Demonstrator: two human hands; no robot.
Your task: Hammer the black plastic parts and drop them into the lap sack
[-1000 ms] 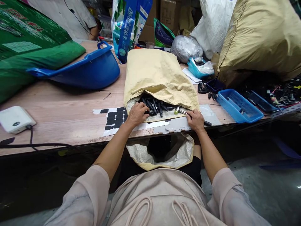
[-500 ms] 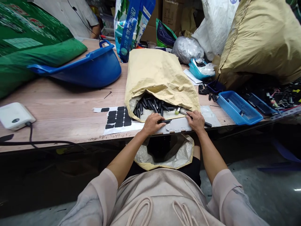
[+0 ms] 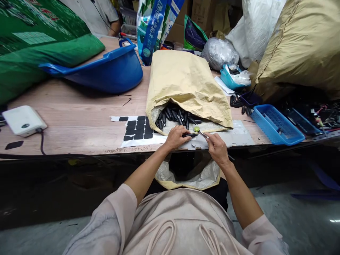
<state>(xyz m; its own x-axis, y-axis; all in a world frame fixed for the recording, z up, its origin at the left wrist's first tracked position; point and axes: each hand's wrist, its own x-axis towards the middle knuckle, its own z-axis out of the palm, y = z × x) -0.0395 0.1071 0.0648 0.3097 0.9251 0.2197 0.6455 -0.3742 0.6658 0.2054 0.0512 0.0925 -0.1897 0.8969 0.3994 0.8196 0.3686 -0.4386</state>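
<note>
My left hand is closed on a thin black part at the table's front edge. In my right hand is a small hammer, its yellow-green head just above and right of the black part. Behind both hands a beige sack lies on the table, its mouth towards me, with several black parts inside. Flat grey-white card lies under my hands. A second open sack sits at my lap, its inside dark.
Left of the sack lies a sheet of black stickers. Farther left are a blue basin and a white box with a cable. At right stands a blue basket. A person's arm shows at the back.
My right hand has turned and moved the hammer's head left and nearer to the black part. My left hand still holds the part. The whole view has shifted slightly.
</note>
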